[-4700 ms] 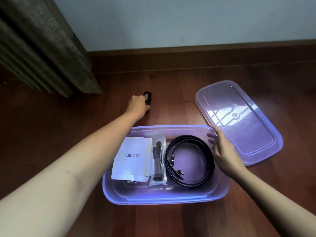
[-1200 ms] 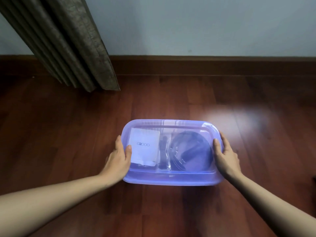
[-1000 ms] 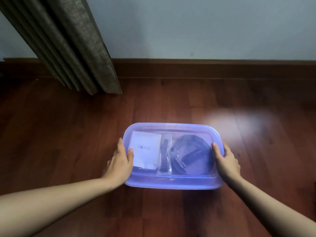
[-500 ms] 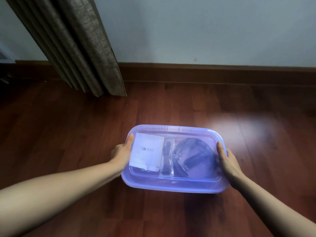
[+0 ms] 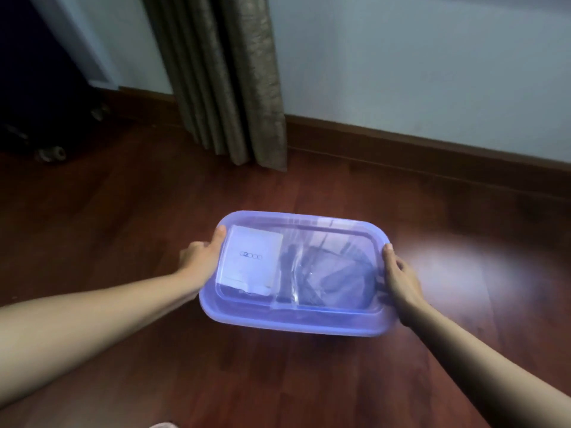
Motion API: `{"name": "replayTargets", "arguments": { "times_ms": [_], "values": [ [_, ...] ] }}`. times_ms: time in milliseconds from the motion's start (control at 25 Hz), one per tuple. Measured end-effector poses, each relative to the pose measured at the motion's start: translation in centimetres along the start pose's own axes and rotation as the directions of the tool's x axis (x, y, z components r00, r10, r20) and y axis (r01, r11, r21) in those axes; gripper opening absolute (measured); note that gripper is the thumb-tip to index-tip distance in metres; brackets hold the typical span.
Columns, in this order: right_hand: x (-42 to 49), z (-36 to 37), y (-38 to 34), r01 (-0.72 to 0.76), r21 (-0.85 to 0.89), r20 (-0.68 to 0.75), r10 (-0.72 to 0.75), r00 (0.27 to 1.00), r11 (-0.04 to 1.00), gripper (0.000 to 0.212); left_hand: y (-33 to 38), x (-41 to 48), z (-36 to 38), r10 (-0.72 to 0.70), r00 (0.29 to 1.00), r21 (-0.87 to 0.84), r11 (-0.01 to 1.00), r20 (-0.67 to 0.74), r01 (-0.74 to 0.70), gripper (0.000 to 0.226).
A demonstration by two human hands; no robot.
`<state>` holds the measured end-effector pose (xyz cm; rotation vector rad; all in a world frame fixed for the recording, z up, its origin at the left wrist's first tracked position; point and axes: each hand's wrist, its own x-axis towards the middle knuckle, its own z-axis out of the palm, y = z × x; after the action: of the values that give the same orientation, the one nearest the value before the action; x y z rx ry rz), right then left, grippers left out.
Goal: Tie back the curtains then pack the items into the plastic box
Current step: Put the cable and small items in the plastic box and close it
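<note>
Now, lines as noted:

Box: lidded purple box (image 5: 296,319) sits above the floor (image 5: 123,227), tilted, near edge lower; appears lifted, though contact underneath is hidden.

Left hand: left hand (image 5: 199,259) clamped on the box's left short edge, thumb over the lid (image 5: 309,220) corner, fingers under the rim.

Right hand: right hand (image 5: 400,279) clamped on the right short edge, thumb on top.

Contents: white card (image 5: 251,257), a dark packet and a coiled belt (image 5: 336,276) seen blurred through the lid.

Change: a few seconds back the box stood open, lid lying on the floor to its right, left hand reaching for a dark item by the skirting. Since then the lid has gone on, both hands have taken the ends, and the box has come up off the boards.

Curtain: curtain (image 5: 228,75) hangs straight to the floor at the far wall; no tie visible at this height, so cannot tell if tied.

Meaning: packing looks finished; what remains is likely carrying or setting the box down.

Risk: tilt could slide contents toward the near edge.
</note>
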<state>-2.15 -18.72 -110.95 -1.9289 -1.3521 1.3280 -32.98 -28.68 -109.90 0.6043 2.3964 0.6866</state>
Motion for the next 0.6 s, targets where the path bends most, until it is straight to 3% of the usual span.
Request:
{"name": "replayTargets", "arguments": {
  "times_ms": [200,360,440,600],
  "values": [
    [-2.4,9.2,-7.9,0.115,-0.01,0.178,-0.112,0.978,0.993,0.062,-4.3,4.5,-10.9,-0.056,0.998,-0.197,0.979,-0.02,0.051,0.062],
    [-4.9,17.4,-14.4,0.228,-0.021,0.25,-0.216,0.944,0.973,0.05,-7.8,9.2,-20.3,-0.013,0.999,-0.35,0.936,0.047,0.028,0.028],
    [-6.1,20.9,-17.9,0.259,0.015,0.256,-0.254,0.933,0.966,0.045,-8.7,10.6,-23.7,-0.006,0.999,-0.393,0.919,0.032,0.018,0.021],
    [-8.0,27.0,-24.7,0.285,0.095,0.321,-0.301,0.898,0.954,0.047,-10.3,14.5,-30.5,-0.029,0.999,-0.404,0.915,-0.029,0.015,0.034]
  ]
}}
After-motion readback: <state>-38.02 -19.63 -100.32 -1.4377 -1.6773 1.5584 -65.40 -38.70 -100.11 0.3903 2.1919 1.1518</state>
